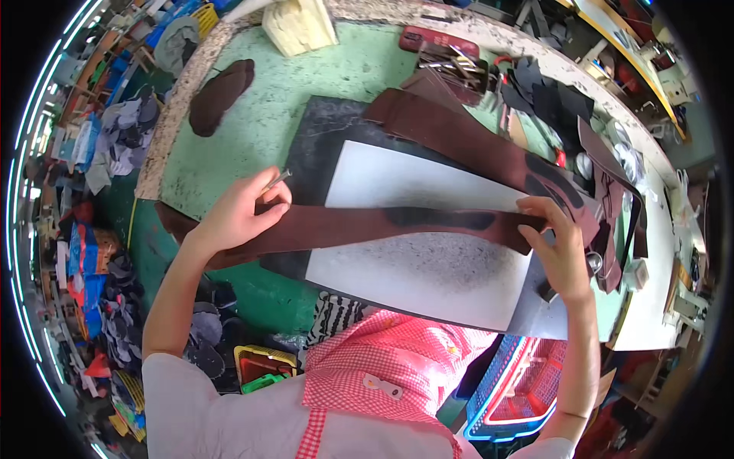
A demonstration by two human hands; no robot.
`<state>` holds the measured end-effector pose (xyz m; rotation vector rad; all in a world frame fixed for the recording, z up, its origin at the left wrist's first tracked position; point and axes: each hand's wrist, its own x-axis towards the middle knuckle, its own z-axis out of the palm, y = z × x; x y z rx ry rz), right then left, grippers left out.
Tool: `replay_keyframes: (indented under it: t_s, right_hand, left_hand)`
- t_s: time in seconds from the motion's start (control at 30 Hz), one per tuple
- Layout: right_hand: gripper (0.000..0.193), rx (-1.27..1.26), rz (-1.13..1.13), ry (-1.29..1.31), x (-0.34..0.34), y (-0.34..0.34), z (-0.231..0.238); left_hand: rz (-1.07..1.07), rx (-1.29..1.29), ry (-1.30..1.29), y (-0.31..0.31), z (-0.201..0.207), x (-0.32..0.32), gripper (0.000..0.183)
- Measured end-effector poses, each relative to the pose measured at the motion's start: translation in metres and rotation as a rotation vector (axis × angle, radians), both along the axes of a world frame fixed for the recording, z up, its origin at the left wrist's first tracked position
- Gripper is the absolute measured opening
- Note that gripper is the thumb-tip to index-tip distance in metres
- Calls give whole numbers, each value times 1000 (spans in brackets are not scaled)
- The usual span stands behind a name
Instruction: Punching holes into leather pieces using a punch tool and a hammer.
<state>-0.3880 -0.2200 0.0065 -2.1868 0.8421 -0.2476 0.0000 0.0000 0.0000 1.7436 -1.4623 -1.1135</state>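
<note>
A long dark brown leather piece (344,226) with a black patch along its right half stretches between my hands, over a white board (413,275). My left hand (246,213) is closed, a slim metal tool (280,180) poking up from its fingers. Its thumb rests at the leather's upper edge; whether the fingers also grip the leather is hidden. My right hand (562,249) pinches the narrow right end of the piece between thumb and fingers. Behind the board lies a second, similar brown leather piece (459,138), also with a black patch.
A dark slab (315,134) lies under the board on the green tabletop (229,153). A brown oval piece (222,98) is at the far left, a pale yellow block (300,29) at the back. A tool tray (455,73) and leather scraps (562,103) crowd the right; baskets (489,405) stand below.
</note>
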Motion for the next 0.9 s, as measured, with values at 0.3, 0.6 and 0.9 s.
replay_keyframes:
  t_s: [0.3,0.6,0.9]
  right_hand:
    - [25,-173,-642,27,-137,36,-19]
    - [24,-152,-730,153,-158,61,-49]
    - [34,269,-868,-570,-139,106,-6]
  left_hand:
    - [-461,-299,105,-78,-6,-126,17]
    - [-345,-376,19,-141,-4,-156,9]
    - [-274,166,550,-182,0,-206,20]
